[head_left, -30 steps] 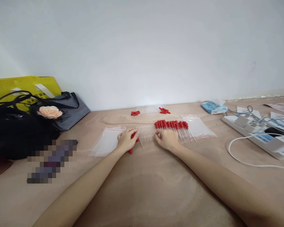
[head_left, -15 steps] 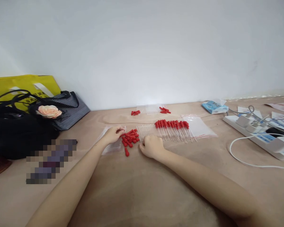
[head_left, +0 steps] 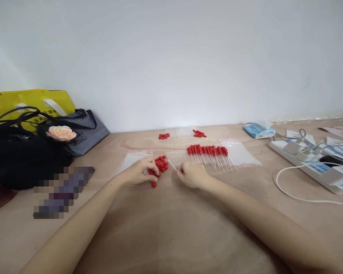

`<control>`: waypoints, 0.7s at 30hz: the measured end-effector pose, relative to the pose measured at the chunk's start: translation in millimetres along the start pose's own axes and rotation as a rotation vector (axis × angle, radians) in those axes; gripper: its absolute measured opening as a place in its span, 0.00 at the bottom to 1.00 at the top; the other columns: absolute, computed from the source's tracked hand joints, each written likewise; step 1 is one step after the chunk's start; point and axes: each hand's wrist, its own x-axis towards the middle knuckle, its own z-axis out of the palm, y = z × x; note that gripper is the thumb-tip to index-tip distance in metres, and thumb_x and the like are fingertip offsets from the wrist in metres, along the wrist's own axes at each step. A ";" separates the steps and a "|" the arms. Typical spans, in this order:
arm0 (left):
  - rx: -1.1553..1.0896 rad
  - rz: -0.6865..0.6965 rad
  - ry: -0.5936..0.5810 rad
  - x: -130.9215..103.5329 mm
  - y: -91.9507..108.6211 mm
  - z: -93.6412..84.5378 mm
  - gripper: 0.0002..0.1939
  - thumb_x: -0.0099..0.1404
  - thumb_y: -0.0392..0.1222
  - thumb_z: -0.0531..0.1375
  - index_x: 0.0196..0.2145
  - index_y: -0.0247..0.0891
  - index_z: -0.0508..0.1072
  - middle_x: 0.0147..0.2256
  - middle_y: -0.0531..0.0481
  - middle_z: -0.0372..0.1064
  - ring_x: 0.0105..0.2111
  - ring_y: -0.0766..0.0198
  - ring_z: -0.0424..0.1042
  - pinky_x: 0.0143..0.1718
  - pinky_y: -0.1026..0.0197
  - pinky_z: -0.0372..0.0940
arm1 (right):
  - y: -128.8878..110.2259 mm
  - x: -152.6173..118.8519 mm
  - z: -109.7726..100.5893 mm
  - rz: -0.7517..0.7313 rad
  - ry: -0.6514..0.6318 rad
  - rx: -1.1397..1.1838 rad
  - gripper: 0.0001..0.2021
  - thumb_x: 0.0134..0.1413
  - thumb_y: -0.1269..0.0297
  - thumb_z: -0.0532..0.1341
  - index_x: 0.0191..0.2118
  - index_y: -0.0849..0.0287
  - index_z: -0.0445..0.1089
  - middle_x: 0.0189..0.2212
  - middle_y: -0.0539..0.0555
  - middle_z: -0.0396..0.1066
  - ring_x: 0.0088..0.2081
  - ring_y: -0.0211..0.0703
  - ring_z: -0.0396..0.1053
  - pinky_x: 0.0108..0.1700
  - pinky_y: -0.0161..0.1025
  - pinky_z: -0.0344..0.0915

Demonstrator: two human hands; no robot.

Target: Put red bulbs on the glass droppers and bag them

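Observation:
At the left edge of a pile of red rubber dropper bulbs is my left hand. Its thumb and fingers are apart and curve over a few bulbs, with red showing between them; no firm grip shows. My right hand is closed, its fingertips pinching a thin clear dropper tube that slants up to the left. Beyond it lies a row of bare clear tubes. To the right, several tubes bear red bulbs on their far ends.
Clear zip bags lie right of the row and under my left hand. More red bulbs are near the wall. A blue tissue pack and a power strip with cables sit right; bags stand left.
My left hand has moved nearer, over the near-left bulbs, and its fingers have spread. My right hand has shifted slightly right, and a slanting tube now shows at its fingertips.

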 end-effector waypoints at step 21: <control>-0.053 -0.030 0.107 -16.6 23.2 35.4 0.07 0.57 0.44 0.58 0.28 0.38 0.68 0.30 0.52 0.64 0.31 0.66 0.64 0.35 0.64 0.59 | 78.2 -32.0 6.3 -0.296 0.122 0.055 0.12 0.48 0.54 0.58 0.30 0.58 0.63 0.28 0.50 0.68 0.29 0.36 0.63 0.27 0.32 0.51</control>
